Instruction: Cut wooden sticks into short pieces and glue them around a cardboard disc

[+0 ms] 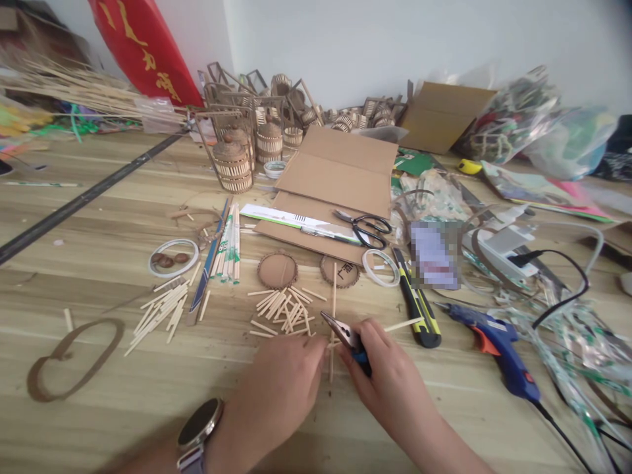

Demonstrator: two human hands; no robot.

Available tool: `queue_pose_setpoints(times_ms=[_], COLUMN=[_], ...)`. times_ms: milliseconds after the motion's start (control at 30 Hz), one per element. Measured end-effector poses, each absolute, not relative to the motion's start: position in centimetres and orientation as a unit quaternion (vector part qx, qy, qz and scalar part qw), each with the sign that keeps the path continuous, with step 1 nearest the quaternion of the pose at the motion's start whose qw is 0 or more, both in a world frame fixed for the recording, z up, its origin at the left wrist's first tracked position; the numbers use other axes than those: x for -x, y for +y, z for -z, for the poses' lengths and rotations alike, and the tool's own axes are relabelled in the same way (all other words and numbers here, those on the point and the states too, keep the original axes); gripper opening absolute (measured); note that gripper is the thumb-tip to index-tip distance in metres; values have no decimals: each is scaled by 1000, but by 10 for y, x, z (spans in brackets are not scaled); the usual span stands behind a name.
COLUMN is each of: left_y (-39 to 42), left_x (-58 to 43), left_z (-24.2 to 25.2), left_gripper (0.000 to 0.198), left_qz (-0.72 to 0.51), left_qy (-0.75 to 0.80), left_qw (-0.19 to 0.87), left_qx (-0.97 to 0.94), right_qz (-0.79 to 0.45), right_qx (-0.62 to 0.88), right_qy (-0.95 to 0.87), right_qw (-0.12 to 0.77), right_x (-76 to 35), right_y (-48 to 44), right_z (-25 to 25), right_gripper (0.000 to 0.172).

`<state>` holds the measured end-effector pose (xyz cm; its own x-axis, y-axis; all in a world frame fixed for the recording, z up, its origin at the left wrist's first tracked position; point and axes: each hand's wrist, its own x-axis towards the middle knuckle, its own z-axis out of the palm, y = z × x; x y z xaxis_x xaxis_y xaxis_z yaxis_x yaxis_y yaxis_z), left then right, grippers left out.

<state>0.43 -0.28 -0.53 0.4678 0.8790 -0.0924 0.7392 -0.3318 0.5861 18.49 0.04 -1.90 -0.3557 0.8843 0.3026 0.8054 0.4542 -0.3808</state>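
Note:
My right hand (390, 375) is wrapped round a pair of pliers (348, 334) with a blue and black handle, jaws pointing up and left. A long thin wooden stick (334, 289) runs upright in the view, passing by the pliers. Close beside it, my left hand (281, 378), with a watch (201, 422) on the wrist, is closed with fingertips pinched at a stick; its grip is partly hidden. A pile of short cut sticks (284, 306) lies just beyond my left hand. Another stick (403, 324) sticks out past my right hand, across a yellow and black utility knife (417, 306).
Beyond the hands are two cardboard discs (278, 270), scissors (368, 227), tape rolls (381, 268) and cardboard sheets (340, 164). A blue glue gun (498, 349) with its cord lies right. More sticks (162, 306) lie left. Small woven baskets (232, 164) stand at the back.

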Motion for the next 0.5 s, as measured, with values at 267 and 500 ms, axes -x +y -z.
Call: queue_pose_setpoints(times_ms=[267,500], left_y=[-6,-1], left_x=[-11,-8], left_z=[-5,-1], left_gripper=[27,28], left_qz=[-56,-79], left_qy=[529,517], left_qw=[232,285], left_qx=[-815,-804], right_qz=[-53,-92], right_qx=[522,523], right_qy=[-820,-819], right_qw=[229,218], right_x=[-181,-185], right_y=[-3,3], right_z=[22,23], right_gripper=[14,15])
